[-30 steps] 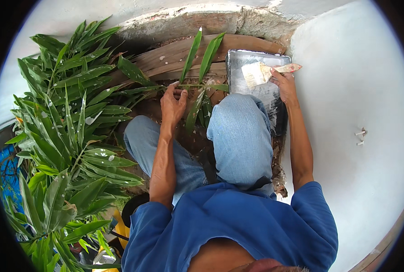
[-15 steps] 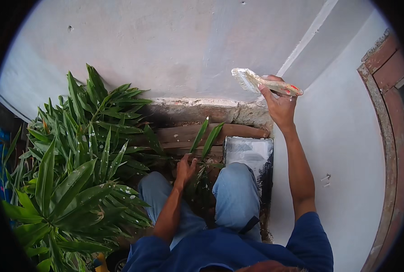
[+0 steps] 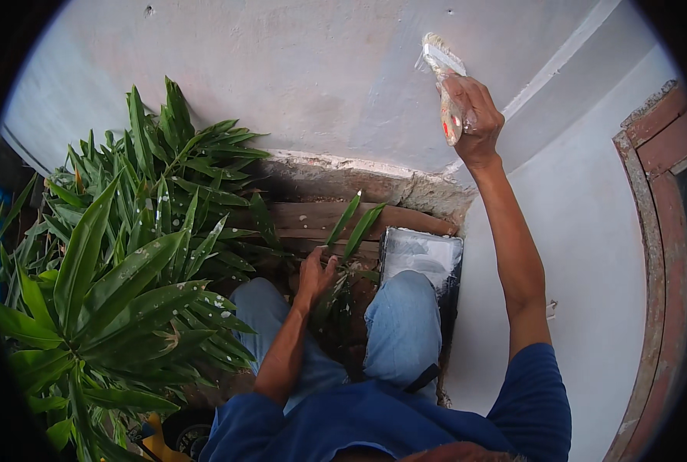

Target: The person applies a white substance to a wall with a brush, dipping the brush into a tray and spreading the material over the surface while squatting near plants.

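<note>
My right hand (image 3: pixel 476 119) is closed round the handle of a paintbrush (image 3: pixel 448 96), raised in front of the pale wall. The brush's wide head, coated in white paint, points up at the wall surface, and its handle is stained, with a red patch. Low in front of me, my left hand (image 3: pixel 314 277) is beside two narrow green leaves (image 3: pixel 349 223), its thumb and forefinger apart. Its other fingers are partly hidden. A dark-sided paint tray (image 3: pixel 418 258) with white paint inside stands against the right wall, just beyond my right knee.
A dense leafy plant (image 3: pixel 128 292), speckled with white paint, fills the left side. Brown planks (image 3: pixel 313 217) lie along the base of the pale wall (image 3: pixel 297 85). A worn reddish wooden frame (image 3: pixel 651 231) edges the right wall.
My right hand has lifted the paintbrush up and turned it, from nearly level to upright with its head against the wall. My left hand has stayed by the leaves.
</note>
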The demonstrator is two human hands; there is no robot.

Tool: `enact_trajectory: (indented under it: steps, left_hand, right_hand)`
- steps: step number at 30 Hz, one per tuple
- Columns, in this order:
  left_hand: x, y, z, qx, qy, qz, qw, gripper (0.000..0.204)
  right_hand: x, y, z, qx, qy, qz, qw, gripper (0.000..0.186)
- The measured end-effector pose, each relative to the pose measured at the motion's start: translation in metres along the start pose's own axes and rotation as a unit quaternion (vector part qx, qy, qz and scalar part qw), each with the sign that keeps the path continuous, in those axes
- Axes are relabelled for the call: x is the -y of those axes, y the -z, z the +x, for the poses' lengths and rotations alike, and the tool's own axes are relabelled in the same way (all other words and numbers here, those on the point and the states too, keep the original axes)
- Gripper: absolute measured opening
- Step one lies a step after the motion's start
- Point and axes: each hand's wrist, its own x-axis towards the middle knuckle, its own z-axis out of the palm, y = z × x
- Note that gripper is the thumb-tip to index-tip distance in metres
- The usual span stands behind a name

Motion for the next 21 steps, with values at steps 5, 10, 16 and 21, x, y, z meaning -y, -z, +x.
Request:
enact_trajectory:
  steps: [5,10,16,21]
  left_hand:
    - [0.006,-0.001,0.000,0.002,0.006,0.008,1.000,0.036]
    - [-0.003,-0.001,0.002,0.022,0.010,0.001,1.000,0.034]
    - [-0.001,0.001,0.001,0.020,0.014,0.010,1.000,0.032]
    - [-0.002,-0.002,0.002,0.027,0.016,-0.015,0.999,0.035]
  right_hand:
    - [0.032,-0.022,-0.067,0.178,-0.038,0.078,0.980,0.032]
    - [0.000,-0.019,-0.022,0.135,-0.097,0.147,0.975,0.030]
    - [-0.039,0.005,0.071,-0.089,0.089,0.025,0.992,0.033]
    - [0.003,-0.018,-0.032,0.086,0.049,-0.015,0.995,0.036]
